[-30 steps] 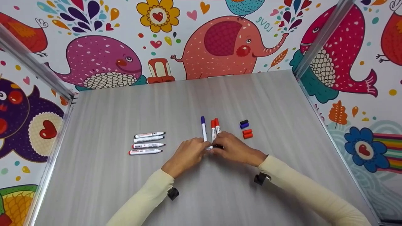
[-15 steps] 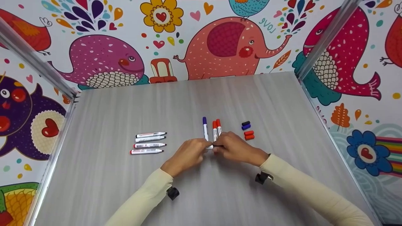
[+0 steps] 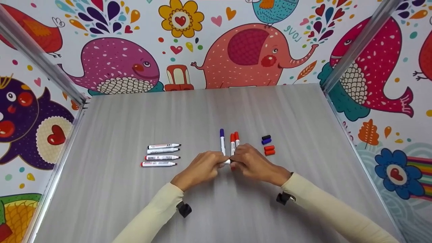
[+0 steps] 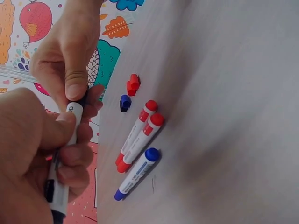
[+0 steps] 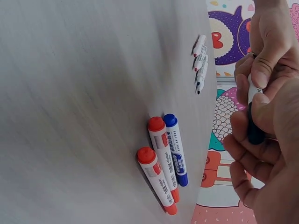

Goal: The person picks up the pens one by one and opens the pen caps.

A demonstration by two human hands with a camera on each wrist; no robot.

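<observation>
My left hand (image 3: 204,165) grips the white barrel of a marker (image 4: 74,110), seen up close in the left wrist view. At the marker's end, my right hand (image 3: 258,165) pinches a dark cap (image 5: 255,133), which looks black. Fingers hide much of the marker, and how far the cap sits on it I cannot tell. Just beyond the hands, a blue-capped marker (image 3: 222,143) and two red-capped markers (image 3: 233,143) lie side by side on the table.
Left of the hands, several uncapped markers (image 3: 158,164) lie in a row, dark tips pointing right. Loose caps sit to the right: black (image 3: 266,137), blue (image 3: 266,142) and two red (image 3: 269,152). Printed wall panels (image 3: 182,44) border the grey table (image 3: 189,118).
Both hands keep their hold on the marker and cap, and their fingertips have drawn slightly closer together. The head view has shifted a little; the other markers and caps lie as before.
</observation>
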